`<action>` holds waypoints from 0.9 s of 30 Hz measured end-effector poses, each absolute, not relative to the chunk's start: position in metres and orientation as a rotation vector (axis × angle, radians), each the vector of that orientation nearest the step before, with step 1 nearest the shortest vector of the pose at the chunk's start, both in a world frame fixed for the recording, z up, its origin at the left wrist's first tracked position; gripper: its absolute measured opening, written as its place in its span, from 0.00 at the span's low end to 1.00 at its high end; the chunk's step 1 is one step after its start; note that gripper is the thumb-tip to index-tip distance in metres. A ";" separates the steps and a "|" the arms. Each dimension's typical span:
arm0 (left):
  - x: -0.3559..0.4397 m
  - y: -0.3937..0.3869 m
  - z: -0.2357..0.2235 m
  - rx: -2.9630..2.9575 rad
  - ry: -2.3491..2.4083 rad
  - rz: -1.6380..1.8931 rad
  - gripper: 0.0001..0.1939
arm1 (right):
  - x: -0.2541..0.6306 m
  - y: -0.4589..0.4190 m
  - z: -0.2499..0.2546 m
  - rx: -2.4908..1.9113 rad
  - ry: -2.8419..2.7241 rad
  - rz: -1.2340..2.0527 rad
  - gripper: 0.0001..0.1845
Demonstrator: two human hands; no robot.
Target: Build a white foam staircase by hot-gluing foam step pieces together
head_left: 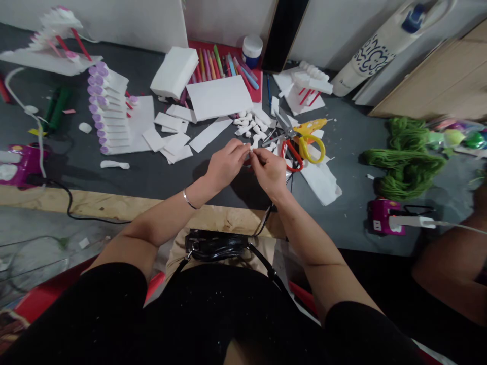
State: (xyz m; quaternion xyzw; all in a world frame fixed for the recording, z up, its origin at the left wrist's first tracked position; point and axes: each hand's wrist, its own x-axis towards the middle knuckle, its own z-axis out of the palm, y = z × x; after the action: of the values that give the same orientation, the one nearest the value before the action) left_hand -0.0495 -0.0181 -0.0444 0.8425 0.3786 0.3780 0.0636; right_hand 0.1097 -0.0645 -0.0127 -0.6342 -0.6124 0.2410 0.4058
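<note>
The left hand (227, 165) and right hand (272, 171) pinch a small white piece (250, 147) between their fingertips; its full shape is hidden. Work on it looks unfinished. Left of the hands, a purple-tipped white model (116, 121) seems largely assembled. Still loose are the knobbly white pieces (245, 120) just beyond the fingers and 1 group of flat white cut pieces (177, 142) to their left.

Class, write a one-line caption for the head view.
Left hand and right hand pinch a small white piece beside yellow-handled scissors on a grey worktable.
</note>
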 end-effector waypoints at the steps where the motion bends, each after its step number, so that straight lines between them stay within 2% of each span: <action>1: -0.050 -0.019 -0.044 2.554 1.135 1.126 0.22 | 0.110 -0.064 -0.013 -1.604 -1.539 0.598 0.15; 4: -0.051 -0.019 -0.041 2.534 1.126 1.142 0.21 | 0.111 -0.064 -0.013 -1.597 -1.549 0.581 0.15; 11: -0.055 -0.012 -0.040 2.238 1.033 1.222 0.12 | 0.113 -0.064 -0.016 -1.568 -1.660 0.522 0.16; 27: -0.052 -0.014 -0.042 2.184 0.993 1.360 0.19 | 0.116 -0.065 -0.012 -1.623 -1.746 0.471 0.17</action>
State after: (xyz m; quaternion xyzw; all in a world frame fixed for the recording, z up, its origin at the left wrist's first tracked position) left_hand -0.0521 -0.0138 -0.0422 0.7773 0.3536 0.4842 0.1907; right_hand 0.1158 -0.0651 -0.0117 -0.6260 -0.6735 0.1818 0.3486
